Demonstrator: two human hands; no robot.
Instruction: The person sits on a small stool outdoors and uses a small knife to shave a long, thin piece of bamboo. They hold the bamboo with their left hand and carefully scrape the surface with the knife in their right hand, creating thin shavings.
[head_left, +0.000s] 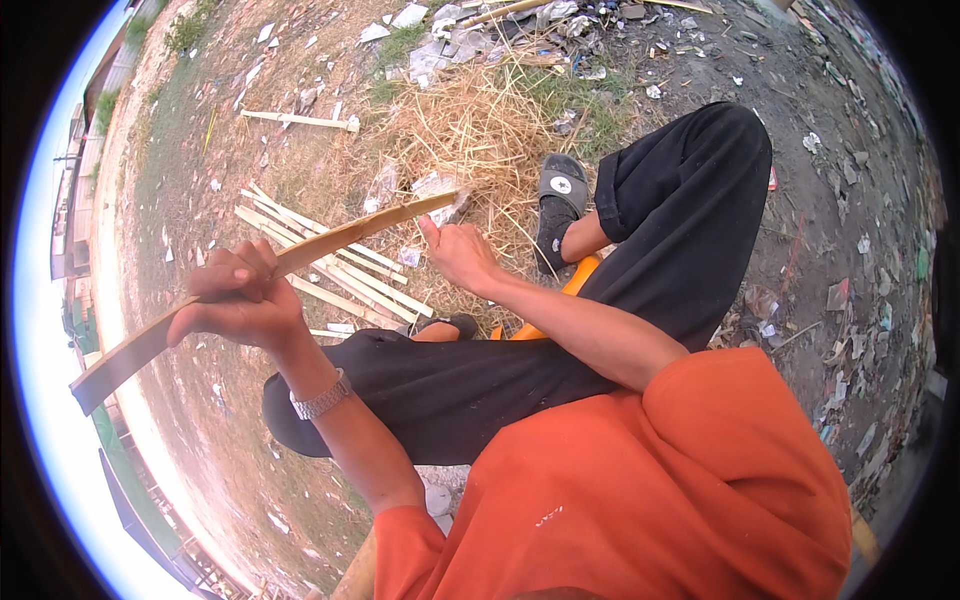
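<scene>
An orange shirt (640, 480) fills the foreground; the left hand (240, 300) grips a bamboo strip (300, 255), while the right hand (458, 255) hangs loosely open near its tip.

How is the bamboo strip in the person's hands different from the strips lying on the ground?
The held bamboo strip is up in the air, slanting and slightly bowed; the strips on the ground lie flat and straight, side by side. The held one looks browner and wider; those on the ground look paler and narrower. The left hand has a closed grip on the held strip and the right hand is at its far end; nothing touches the ground strips. All are long, thin slats.
</scene>
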